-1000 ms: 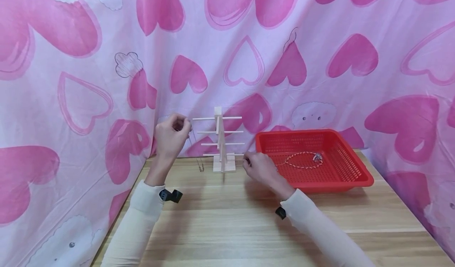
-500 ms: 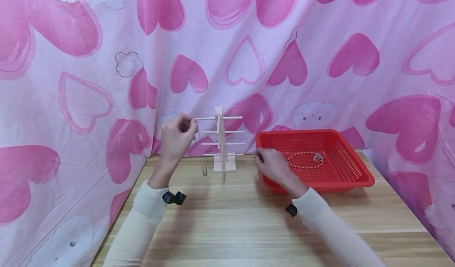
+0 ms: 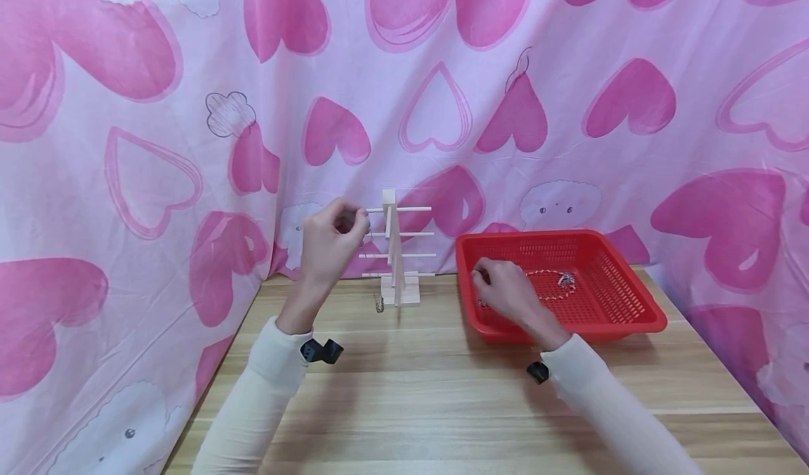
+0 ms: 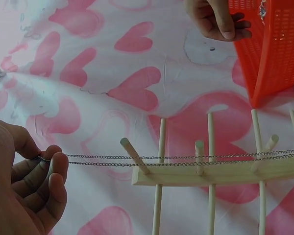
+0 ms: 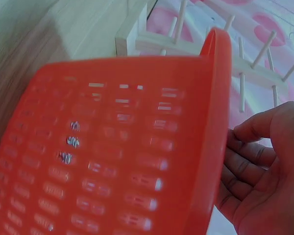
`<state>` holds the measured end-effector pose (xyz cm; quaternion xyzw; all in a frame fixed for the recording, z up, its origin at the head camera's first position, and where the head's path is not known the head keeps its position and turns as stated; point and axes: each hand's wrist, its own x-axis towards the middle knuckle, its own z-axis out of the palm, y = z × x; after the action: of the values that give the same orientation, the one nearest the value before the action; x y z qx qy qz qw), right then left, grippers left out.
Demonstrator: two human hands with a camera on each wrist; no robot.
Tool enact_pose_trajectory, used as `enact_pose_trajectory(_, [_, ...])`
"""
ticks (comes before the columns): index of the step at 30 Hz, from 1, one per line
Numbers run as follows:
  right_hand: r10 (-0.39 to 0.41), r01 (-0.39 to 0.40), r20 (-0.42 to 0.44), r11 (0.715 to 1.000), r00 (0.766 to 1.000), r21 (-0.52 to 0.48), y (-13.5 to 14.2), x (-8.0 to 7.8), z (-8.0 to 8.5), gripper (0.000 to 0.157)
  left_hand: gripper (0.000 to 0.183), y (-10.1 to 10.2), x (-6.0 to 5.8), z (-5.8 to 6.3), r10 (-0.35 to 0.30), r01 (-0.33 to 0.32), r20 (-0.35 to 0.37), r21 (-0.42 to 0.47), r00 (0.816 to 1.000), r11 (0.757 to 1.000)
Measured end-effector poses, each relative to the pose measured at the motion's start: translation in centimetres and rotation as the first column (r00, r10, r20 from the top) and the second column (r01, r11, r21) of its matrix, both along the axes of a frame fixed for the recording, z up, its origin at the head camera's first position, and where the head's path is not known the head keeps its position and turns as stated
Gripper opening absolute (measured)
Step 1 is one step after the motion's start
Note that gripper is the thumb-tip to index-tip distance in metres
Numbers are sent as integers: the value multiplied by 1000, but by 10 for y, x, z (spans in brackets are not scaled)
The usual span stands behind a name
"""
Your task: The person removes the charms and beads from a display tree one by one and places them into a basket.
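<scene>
In the head view my left hand (image 3: 333, 246) is raised at the left of a wooden peg stand (image 3: 389, 198). Thumb and forefinger pinch a thin chain necklace (image 4: 108, 164), whose two strands run past the stand's pegs in the left wrist view. The necklace's small pendant (image 3: 380, 306) hangs low beside the stand's base. My right hand (image 3: 505, 289) is over the left side of a red plastic basket (image 3: 569, 334), its fingers loosely bent and holding nothing visible. In the right wrist view its fingers (image 5: 245, 164) are beside the basket rim, partly behind it.
A beaded necklace (image 3: 548, 297) with a silvery cluster lies in the basket. Another small silvery piece (image 3: 482, 303) shows below the right hand. The wood-grain table (image 3: 430, 405) extends toward me. A pink heart-patterned curtain (image 3: 436, 11) closes off the back and sides.
My left hand has moved right with the necklace, closer to the stand, and the pendant now hangs by the base. My right hand has moved right, from beside the stand to over the basket.
</scene>
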<state>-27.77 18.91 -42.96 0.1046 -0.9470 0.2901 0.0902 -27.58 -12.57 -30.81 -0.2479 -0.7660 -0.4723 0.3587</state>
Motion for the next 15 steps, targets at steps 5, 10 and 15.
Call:
enact_pose_trajectory(5, [-12,12,-17,1000,1000,7,14,1,2,22,6,8,1,1,-9,9,9,-5,1000,1000])
enact_pose_trajectory(10, [-24,24,-42,1000,999,11,28,2,4,20,7,17,1,2,-32,32,17,-7,999,999])
enact_pose_trajectory(15, [-27,28,-58,999,998,16,43,2,6,18,8,26,0,7,-53,53,13,-9,999,999])
